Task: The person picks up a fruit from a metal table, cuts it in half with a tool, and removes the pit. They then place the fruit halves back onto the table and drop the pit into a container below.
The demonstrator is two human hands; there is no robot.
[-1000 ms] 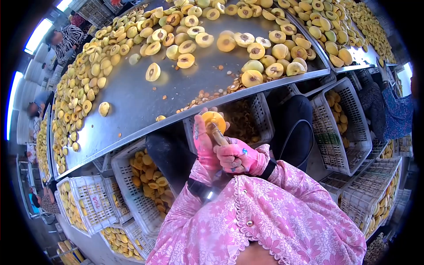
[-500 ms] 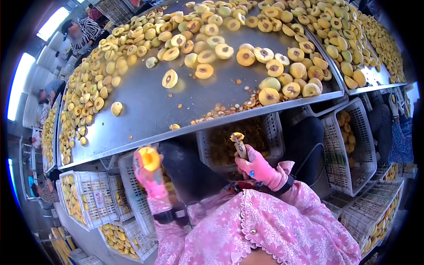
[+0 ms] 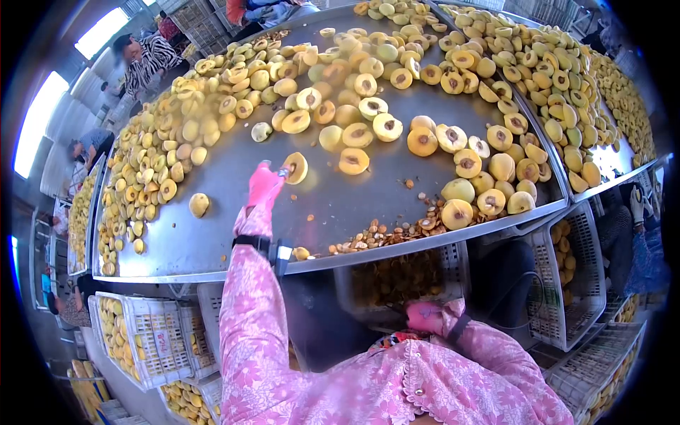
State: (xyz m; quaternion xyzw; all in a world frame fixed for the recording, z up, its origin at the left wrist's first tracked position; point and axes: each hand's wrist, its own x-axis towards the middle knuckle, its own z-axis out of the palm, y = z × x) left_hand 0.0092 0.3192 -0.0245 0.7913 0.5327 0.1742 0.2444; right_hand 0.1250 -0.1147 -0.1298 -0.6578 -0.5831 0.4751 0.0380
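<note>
My left hand (image 3: 263,188), in a pink glove, reaches out over the metal table (image 3: 241,212). Its fingers close at the left edge of a halved yellow peach (image 3: 297,168) that stands tilted on the metal, brown centre showing. Low by my lap, my right hand (image 3: 425,316), also gloved in pink, is curled shut in front of a white crate (image 3: 460,273). The wooden-handled pitting knife seen in it earlier is hardly visible now, dark against the crate. More peach halves (image 3: 353,161) lie just right of my left hand.
Stone pieces (image 3: 386,235) are heaped along the table's front edge. Piles of peach halves (image 3: 152,163) cover the back and left. Crates of fruit (image 3: 159,340) stand at my left, another crate (image 3: 567,276) at my right. Other people (image 3: 152,60) are around the table.
My left hand has left the peach half it held near my lap and moved forward to another on the table. My right hand has lowered. The view has shifted upward.
</note>
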